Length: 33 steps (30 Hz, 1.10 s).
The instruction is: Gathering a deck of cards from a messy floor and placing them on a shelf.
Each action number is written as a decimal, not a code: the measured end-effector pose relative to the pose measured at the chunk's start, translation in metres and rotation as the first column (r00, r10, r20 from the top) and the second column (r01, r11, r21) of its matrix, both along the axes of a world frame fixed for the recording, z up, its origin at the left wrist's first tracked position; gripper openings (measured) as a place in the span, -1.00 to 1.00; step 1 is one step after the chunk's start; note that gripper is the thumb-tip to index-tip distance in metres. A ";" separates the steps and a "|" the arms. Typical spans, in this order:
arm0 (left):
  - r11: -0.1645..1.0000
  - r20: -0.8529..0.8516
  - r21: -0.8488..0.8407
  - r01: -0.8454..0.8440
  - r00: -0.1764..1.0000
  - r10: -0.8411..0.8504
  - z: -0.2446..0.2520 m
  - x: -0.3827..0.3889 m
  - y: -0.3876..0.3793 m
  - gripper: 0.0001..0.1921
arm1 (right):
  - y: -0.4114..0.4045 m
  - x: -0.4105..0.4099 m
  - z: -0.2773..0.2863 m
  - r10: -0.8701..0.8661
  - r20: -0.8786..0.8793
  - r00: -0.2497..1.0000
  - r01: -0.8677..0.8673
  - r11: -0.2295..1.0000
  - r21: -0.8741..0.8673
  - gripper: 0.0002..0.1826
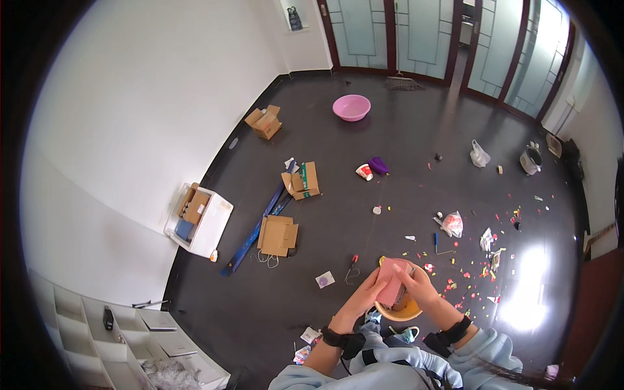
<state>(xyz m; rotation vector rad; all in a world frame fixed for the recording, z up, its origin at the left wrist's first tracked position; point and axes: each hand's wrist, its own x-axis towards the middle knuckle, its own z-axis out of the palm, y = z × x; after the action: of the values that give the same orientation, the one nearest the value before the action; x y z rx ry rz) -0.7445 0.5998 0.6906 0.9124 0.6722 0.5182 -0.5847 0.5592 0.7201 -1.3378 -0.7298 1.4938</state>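
Both hands hold a pink patterned cloth (391, 285) over an orange-yellow basin (402, 312). My left hand (369, 291) grips its left side, and my right hand (417, 285) has its upper right part, thumb on top. Some greyish material shows under the cloth's right edge; what it is cannot be told. The basin stands by my shoes, its inside partly hidden by the cloth and hands. Left of the basin, red-handled scissors or a similar tool (354, 260) lie on the floor. A blue-handled screwdriver (436, 239) lies beyond it to the right.
Colourful scraps litter the dark tiled floor on the right, with plastic bags (452, 224) among them. A pink basin (351, 107), a mop (403, 84) and a paper cup (364, 172) are farther off. Cardboard boxes (277, 236) and a white cabinet (214, 222) stand left.
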 end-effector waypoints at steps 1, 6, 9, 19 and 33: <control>0.999 0.036 0.029 -0.031 0.999 0.030 -0.003 0.006 0.002 -0.53 | 0.001 0.008 0.001 0.064 0.322 0.945 -0.038 0.996 -0.085 -0.58; 0.994 -0.061 0.066 -0.083 0.994 0.087 0.028 0.009 0.003 -0.61 | 0.005 0.023 0.075 -0.171 0.908 -0.382 -0.435 0.900 -0.014 -0.57; 0.984 -0.099 0.175 0.044 0.995 -0.027 0.033 0.011 0.004 -0.61 | -0.002 -0.006 0.162 0.320 0.440 -0.839 -0.224 0.534 -0.815 -0.58; 0.976 0.040 0.131 0.174 0.983 -0.180 0.061 0.051 -0.002 -0.61 | -0.032 -0.041 0.287 0.353 0.131 -0.927 0.070 0.504 -0.861 -0.69; 0.940 0.023 0.119 0.321 0.945 -0.326 0.063 0.073 -0.014 -0.54 | -0.050 -0.019 0.327 0.307 0.744 -0.594 -0.164 0.859 -0.485 -0.93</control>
<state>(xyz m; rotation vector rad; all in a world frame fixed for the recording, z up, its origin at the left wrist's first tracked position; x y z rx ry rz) -0.6718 0.5856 0.7541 1.0922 0.4441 0.2822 -0.6037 0.5090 1.0469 -2.6195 -2.4473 -0.1998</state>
